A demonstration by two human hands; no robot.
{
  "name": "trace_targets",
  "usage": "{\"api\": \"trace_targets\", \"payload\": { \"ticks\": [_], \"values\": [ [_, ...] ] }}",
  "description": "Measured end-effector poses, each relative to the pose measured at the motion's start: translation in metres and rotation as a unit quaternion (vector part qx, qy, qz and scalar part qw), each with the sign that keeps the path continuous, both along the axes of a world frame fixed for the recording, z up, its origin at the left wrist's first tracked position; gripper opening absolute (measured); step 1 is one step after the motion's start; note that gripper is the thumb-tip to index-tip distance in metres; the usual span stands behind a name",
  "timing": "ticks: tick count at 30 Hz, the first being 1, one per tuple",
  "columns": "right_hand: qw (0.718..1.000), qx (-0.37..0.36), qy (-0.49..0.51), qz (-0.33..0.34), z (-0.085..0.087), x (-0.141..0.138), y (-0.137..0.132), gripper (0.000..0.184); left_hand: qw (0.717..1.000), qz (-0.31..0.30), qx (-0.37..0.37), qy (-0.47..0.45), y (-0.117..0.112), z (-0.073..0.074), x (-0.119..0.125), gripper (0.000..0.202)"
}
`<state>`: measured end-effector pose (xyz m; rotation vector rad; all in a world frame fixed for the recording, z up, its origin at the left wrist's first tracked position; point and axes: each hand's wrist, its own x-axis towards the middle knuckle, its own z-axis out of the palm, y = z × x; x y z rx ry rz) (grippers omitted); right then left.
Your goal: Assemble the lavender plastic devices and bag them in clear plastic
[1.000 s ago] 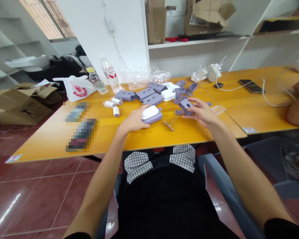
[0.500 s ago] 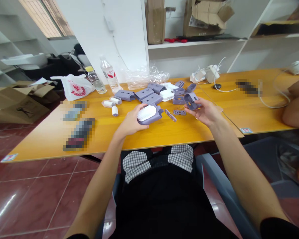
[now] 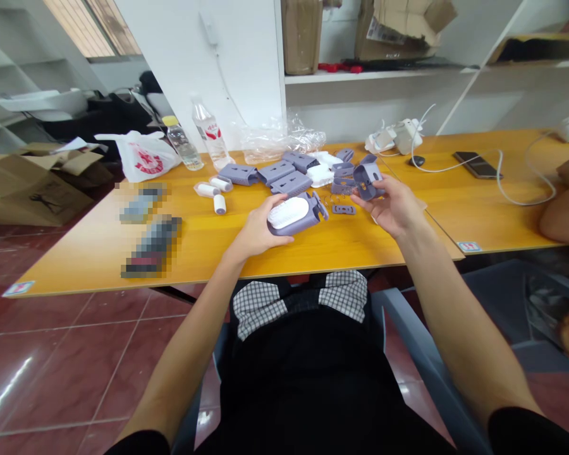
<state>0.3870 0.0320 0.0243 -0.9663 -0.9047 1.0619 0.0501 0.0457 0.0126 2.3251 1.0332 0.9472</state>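
Hands [image 3: 260, 229] [image 3: 394, 205] around curved plastic shells [image 3: 308, 222] [image 3: 367, 178]

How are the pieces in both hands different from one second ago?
The left hand has tilted the housing, so more of its white face shows. The right hand has turned the cover, showing its hollow side, and moved it rightward. Neither hand let go; the bag stayed.

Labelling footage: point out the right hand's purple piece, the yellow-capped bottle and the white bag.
Purple piece [image 3: 367, 179]: head view, middle of its body.
Yellow-capped bottle [image 3: 185, 146]: head view, its clear side.
White bag [image 3: 145, 158]: head view, its front.
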Motion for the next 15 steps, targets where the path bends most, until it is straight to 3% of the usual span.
{"api": "trace_targets", "payload": {
  "ticks": [8,15],
  "values": [
    [0.993,0.068,-0.098,-0.021,-0.0053,0.0056,0.0056,0.031,1.000,0.001,0.006,0.009,-0.0001,0.0002,-0.0002,0.097],
    [0.991,0.076,-0.099,-0.044,-0.0011,-0.0029,0.0001,0.035,1.000,0.000,0.009,0.015,-0.0002,0.0001,0.0002,0.097]
  ]
}}
